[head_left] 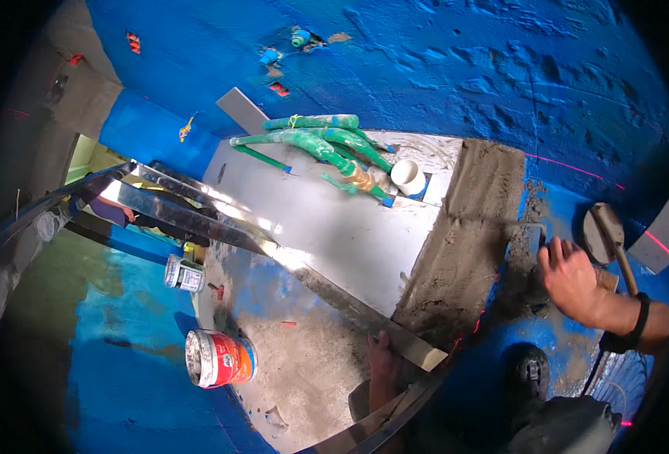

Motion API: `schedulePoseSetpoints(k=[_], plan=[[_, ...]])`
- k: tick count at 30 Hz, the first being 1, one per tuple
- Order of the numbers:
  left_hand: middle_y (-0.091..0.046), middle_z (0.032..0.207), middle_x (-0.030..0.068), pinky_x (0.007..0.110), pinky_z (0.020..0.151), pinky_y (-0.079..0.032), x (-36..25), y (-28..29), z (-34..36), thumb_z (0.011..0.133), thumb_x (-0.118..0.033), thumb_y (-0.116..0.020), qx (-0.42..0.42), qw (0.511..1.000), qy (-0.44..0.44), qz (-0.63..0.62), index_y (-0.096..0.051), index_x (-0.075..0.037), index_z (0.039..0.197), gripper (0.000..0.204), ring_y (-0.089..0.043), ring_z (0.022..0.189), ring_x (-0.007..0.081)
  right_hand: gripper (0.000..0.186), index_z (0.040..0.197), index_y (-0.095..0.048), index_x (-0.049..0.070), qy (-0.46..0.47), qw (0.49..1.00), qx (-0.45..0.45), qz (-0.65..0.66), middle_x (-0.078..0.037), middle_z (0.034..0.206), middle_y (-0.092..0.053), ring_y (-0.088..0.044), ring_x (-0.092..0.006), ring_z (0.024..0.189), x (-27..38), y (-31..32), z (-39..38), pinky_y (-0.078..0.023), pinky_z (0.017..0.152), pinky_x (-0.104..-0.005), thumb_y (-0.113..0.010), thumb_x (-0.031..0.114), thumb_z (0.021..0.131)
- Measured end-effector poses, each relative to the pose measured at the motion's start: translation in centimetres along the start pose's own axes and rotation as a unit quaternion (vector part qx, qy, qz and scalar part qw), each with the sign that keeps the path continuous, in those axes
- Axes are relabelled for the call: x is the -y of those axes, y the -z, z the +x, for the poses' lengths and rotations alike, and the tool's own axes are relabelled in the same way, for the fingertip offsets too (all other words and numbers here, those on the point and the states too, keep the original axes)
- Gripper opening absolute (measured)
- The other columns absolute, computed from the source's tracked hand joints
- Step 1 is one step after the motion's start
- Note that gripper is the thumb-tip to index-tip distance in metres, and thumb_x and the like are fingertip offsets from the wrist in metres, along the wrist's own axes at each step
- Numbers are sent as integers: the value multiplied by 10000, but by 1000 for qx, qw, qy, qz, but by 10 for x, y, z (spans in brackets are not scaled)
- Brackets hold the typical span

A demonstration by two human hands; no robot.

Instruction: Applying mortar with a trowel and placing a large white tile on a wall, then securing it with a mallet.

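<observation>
Two bare hands of yours show in the head view. Your right hand (574,284), with a black band on its wrist, has its grip clenched on the handle of a trowel (493,220), whose thin blade shows edge-on across the wet mortar strip (480,204). That strip runs beside the pale tiles (327,242), from the foot of the blue wall (440,91) toward you. Your left hand (381,356) has its fingers at the lower edge of a long metal bar (350,303), near the bar's closer end; you cannot tell from here whether that grip is wrapped around it or only resting there. The bar slants across the view, away to the upper left.

On the tiles, near the wall, you have a bundle of green pipes (312,140) and, just beside it, a short white pipe (408,176) standing up. To the right of your trowel is a mallet (603,231) with a wooden handle. A red and orange bucket (222,359) stands on your left, with a white bucket (184,274) farther off.
</observation>
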State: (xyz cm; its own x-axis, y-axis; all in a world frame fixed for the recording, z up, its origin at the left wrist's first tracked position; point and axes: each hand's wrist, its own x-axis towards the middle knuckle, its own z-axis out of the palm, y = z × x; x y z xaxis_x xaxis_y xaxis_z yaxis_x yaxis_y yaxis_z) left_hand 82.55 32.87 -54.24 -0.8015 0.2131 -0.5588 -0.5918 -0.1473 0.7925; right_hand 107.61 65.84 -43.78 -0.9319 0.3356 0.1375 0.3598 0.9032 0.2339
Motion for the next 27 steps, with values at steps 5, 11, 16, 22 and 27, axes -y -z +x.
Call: schedulePoseSetpoints(k=[5,11,16,22,27], plan=[[-640,1221,140,522,946,-561,10,18,12,1102,-154,-521,14,998,-25,-50,-473,-51,1361,283,-661,1058,313,230,986,-602,-9,37,997,39,53,-186,960,-631,-664,-297,849,4,14,6,-534,673,-395,-631,155,827],[-634,1250,160,491,955,-540,8,12,10,1102,-198,-519,8,999,-10,41,-523,-30,1332,284,-648,1093,318,289,1073,-627,-39,-45,919,199,337,-263,967,-716,-725,-343,893,-12,45,2,-570,692,-420,-702,162,879],[-664,1164,119,450,981,-548,26,111,69,1102,-271,-534,74,996,1,55,-573,-29,1258,290,-651,1053,268,354,1128,-660,-42,-125,656,345,660,-100,796,-701,-660,-164,708,-38,12,15,-530,639,-349,-793,224,937],[-586,1349,160,492,1041,-512,23,65,48,1107,-214,-510,95,995,17,-12,-451,-59,1440,372,-600,1189,303,395,1081,-645,-3,-105,832,97,536,-161,902,-691,-718,-338,777,-47,23,-102,-563,680,-413,-874,98,775],[-636,1247,148,545,962,-521,26,61,46,1099,-311,-535,81,995,-41,35,-514,-44,1337,358,-624,1109,344,343,1019,-620,41,-152,941,3,302,-127,890,-642,-689,-345,767,-36,-1,-182,-545,642,-445,-833,42,751]])
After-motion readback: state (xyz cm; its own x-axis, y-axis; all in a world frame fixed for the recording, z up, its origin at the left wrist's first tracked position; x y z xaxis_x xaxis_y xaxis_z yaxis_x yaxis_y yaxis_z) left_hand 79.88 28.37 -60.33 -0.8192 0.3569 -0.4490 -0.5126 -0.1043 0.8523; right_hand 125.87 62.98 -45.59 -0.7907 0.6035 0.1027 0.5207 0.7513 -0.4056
